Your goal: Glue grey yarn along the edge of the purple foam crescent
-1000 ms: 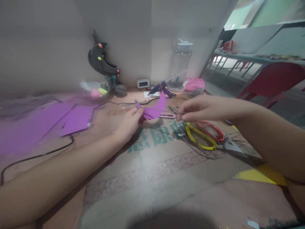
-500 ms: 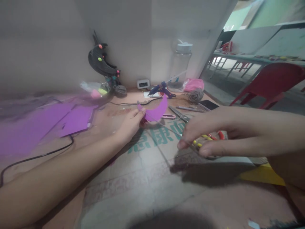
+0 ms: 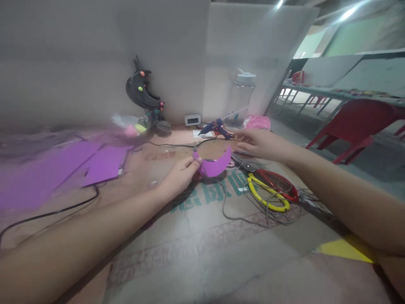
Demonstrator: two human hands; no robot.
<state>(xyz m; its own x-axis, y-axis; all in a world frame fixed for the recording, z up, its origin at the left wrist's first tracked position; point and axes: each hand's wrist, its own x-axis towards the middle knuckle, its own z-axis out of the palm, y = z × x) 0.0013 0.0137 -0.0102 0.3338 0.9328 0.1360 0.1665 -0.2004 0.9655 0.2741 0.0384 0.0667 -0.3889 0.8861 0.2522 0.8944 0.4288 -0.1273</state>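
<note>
My left hand [image 3: 180,179] pinches a purple foam crescent [image 3: 216,165] by its left tip, just above the table. A thin grey wire [image 3: 232,211] trails from the crescent down over the cardboard mat. My right hand [image 3: 257,143] reaches forward past the crescent with its fingers stretched out and nothing in them, close to the blue glue gun [image 3: 215,128]. Yellow-handled scissors [image 3: 268,196] and red-handled scissors [image 3: 280,183] lie under my right forearm.
Purple foam sheets [image 3: 63,166] lie at the left, with a black cable [image 3: 57,209] beside them. At the wall stand a black crescent figure [image 3: 141,90], a small clock [image 3: 192,120], a clear jar [image 3: 239,99] and a pink bag [image 3: 257,122]. A red chair [image 3: 357,124] stands at the right.
My right hand has let go of the wire near the scissors and moved forward and up toward the glue gun, fingers now spread. The left hand still holds the crescent.
</note>
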